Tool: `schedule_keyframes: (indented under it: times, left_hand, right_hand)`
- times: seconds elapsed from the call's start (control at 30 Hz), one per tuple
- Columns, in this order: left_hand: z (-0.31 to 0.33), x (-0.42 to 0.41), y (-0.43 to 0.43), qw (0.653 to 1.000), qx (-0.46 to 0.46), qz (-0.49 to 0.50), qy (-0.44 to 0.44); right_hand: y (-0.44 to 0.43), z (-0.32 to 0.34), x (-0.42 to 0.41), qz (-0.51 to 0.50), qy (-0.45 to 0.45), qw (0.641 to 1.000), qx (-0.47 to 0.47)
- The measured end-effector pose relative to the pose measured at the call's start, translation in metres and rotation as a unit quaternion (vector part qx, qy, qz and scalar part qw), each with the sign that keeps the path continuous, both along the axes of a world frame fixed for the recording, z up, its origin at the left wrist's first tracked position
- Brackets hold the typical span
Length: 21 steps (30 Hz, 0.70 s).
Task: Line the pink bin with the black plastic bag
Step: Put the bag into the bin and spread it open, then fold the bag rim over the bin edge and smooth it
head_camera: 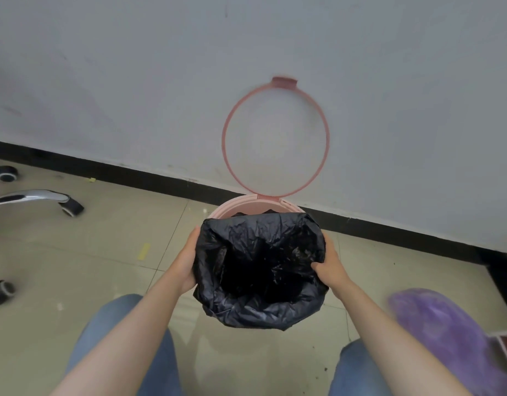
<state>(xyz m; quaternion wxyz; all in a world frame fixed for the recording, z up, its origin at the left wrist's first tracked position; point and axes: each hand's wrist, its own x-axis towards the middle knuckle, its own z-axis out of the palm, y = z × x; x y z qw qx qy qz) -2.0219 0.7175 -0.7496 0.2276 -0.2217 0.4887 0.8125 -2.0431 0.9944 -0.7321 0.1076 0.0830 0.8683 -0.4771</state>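
The pink bin (pixel 235 205) stands on the tiled floor against the wall; only its far rim shows. Its pink ring frame (pixel 276 138) is flipped up and leans on the wall. The black plastic bag (pixel 260 270) hangs open in the bin's mouth, its crumpled edge folded outward over the near rim and both sides. My left hand (pixel 186 261) presses the bag's left side from outside. My right hand (pixel 329 268) grips the bag's right edge, thumb inside the opening. The bin's body is hidden by the bag.
A black skirting board (pixel 389 232) runs along the foot of the white wall. An office chair's chrome leg and castors (pixel 46 200) lie at the left. A purple fuzzy object (pixel 443 335) sits at the right, near my knees in blue jeans.
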Motion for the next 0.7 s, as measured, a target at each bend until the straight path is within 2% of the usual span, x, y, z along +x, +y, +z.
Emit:
schedule_keyframes:
  times: [0.07,0.13,0.2,0.27,0.37,0.43,0.53,0.7]
  left_hand:
    - [0.008,0.009,-0.001,0.999,-0.026,-0.025,-0.033]
    - [0.014,0.013,-0.004,0.985,-0.16,-0.029,-0.065]
    - [0.016,0.012,-0.008,0.934,-0.355,-0.007,-0.044]
    - [0.021,0.009,-0.012,0.888,-0.458,-0.006,0.049]
    - [0.034,0.002,-0.005,0.866,-0.476,-0.064,0.139]
    - [0.038,-0.004,0.004,0.854,-0.481,-0.112,0.162]
    - [0.043,-0.007,0.014,0.838,-0.504,-0.125,0.166]
    - [0.037,0.005,0.016,0.818,-0.538,-0.111,0.17]
  right_hand:
    - [0.008,-0.007,0.01,0.015,-0.027,0.999,0.039]
    - [0.016,-0.014,0.02,0.025,-0.081,0.992,0.095]
    - [0.02,-0.009,0.023,0.037,-0.103,0.981,0.16]
    - [0.019,0.007,0.018,0.032,-0.069,0.982,0.171]
    - [0.009,0.028,-0.003,0.017,0.005,0.989,0.15]
    - [0.001,0.033,-0.015,0.021,0.001,0.99,0.138]
    - [-0.009,0.028,-0.023,0.033,-0.015,0.995,0.098]
    - [-0.019,0.022,-0.018,0.033,-0.013,0.992,0.12]
